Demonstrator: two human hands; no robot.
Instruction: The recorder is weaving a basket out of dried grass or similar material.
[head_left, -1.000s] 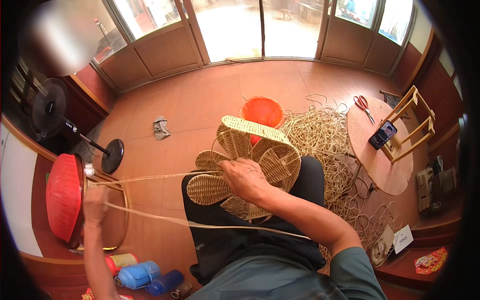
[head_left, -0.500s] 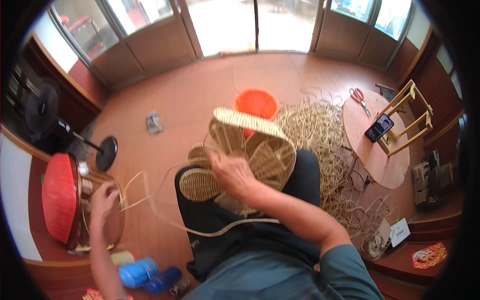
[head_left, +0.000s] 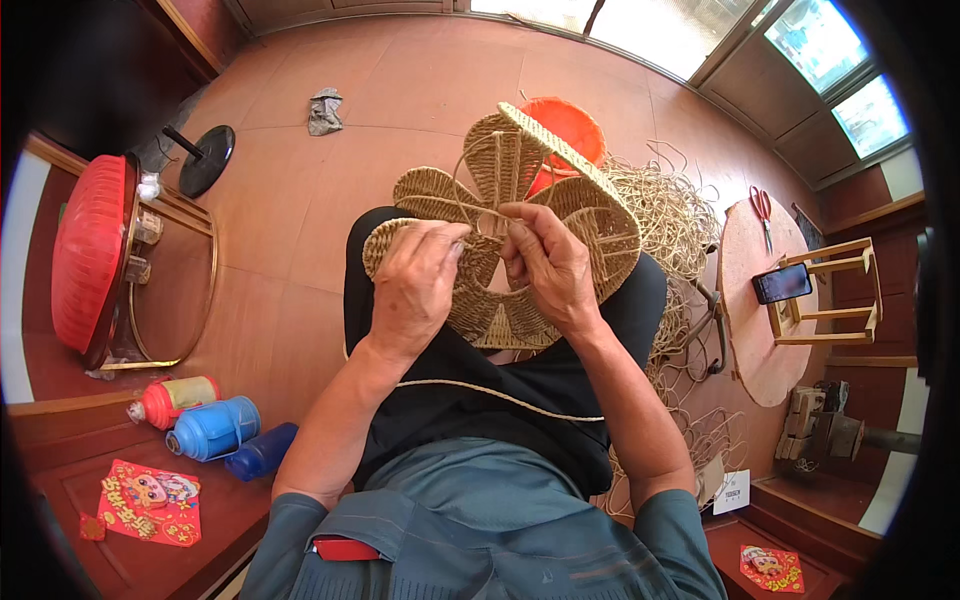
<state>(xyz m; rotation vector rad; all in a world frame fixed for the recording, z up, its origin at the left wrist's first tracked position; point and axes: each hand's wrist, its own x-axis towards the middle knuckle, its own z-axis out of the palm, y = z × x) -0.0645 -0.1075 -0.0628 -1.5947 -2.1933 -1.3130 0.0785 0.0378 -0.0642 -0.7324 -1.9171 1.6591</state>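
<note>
A flower-shaped woven straw piece (head_left: pixel 505 165) rests on my lap, its petal-like panels fanned out and a thick braided rim at the far right side. My left hand (head_left: pixel 415 285) lies over its near-left petal, fingers bent and pressed together by the middle; what sits between the fingertips is hidden. Close beside it, my right hand (head_left: pixel 550 265) pinches a thin straw cord (head_left: pixel 440 203) at the centre, where the petals meet. Another length of cord (head_left: pixel 500 398) crosses my dark trousers below the hands.
An orange bucket (head_left: pixel 570 128) stands beyond the piece, with a heap of loose straw cord (head_left: pixel 665 225) to its right. On a round board (head_left: pixel 740 300) are red-handled scissors (head_left: pixel 762 215), a wooden stand and a phone (head_left: pixel 782 284). Flasks (head_left: pixel 215 428) and a red-covered basket (head_left: pixel 92 265) are at left.
My left hand has come in from far left, where it drew out a strand, to the piece's middle beside my right hand. The view has turned and the piece sits more opened toward me.
</note>
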